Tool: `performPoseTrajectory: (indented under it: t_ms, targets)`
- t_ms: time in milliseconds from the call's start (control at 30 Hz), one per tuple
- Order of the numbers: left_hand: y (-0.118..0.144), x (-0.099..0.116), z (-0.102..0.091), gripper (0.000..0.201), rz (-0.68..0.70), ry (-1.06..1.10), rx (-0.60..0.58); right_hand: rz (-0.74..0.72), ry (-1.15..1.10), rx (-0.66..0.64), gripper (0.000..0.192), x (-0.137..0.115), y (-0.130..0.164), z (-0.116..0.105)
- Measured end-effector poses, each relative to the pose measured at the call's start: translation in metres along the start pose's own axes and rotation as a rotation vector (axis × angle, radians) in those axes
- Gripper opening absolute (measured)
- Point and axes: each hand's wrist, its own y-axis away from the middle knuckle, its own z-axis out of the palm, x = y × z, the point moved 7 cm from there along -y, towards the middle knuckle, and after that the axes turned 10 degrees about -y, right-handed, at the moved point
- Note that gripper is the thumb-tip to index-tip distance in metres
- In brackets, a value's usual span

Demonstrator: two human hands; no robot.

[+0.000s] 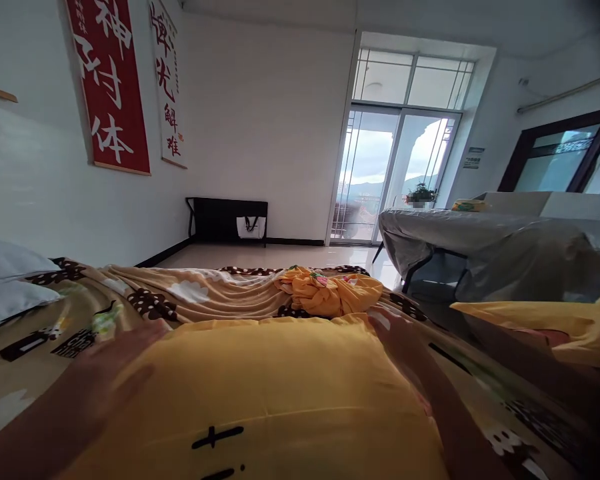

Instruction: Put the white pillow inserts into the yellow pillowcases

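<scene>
A plump yellow pillow [280,373] with black printed marks fills the lower middle of the view, close to me. My left hand [130,353] presses on its left side, blurred, with the thumb lying on the cloth. At the upper right corner my right hand [387,333] holds the pillow's edge, its fingers partly hidden. Beneath the pillow spreads a tan patterned blanket [180,293] with brown and white shapes. Just beyond the pillow lies a crumpled yellow cloth [325,293] with a coloured print.
White pillows [10,273] lie at the left. Another yellow fabric item [545,320] is at the right. A plastic-covered table [480,233] stands behind it, beside a chair [437,273]. A black folded frame [215,220] leans near the far wall, left of the glass doors [365,173].
</scene>
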Motion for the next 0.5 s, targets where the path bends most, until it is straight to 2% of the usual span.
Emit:
performPoseTrajectory:
  t_ms: [67,133,200,267,300,367,500]
  targets:
    - [0.012,0.051,-0.010,0.058,0.141,-0.053,0.091,-0.204,-0.087,-0.109,0.044,-0.060,0.029,-0.004]
    - [0.020,0.103,-0.010,0.066,0.247,-0.068,0.143,-0.333,-0.174,-0.233,0.050,-0.115,0.066,0.002]
    - [0.018,0.148,0.001,0.069,0.343,-0.033,0.081,-0.437,-0.246,-0.416,0.054,-0.158,0.098,0.021]
    - [0.009,0.174,0.015,0.065,0.392,-0.012,0.007,-0.488,-0.288,-0.596,0.056,-0.178,0.117,0.045]
    - [0.004,0.178,0.024,0.062,0.387,-0.003,-0.045,-0.488,-0.296,-0.651,0.057,-0.180,0.119,0.055]
    - [-0.007,0.168,0.039,0.056,0.311,0.023,-0.158,-0.443,-0.287,-0.677,0.056,-0.170,0.111,0.067]
    - [-0.018,0.117,0.058,0.054,0.077,0.087,-0.338,-0.325,-0.214,-0.639,0.060,-0.132,0.079,0.073]
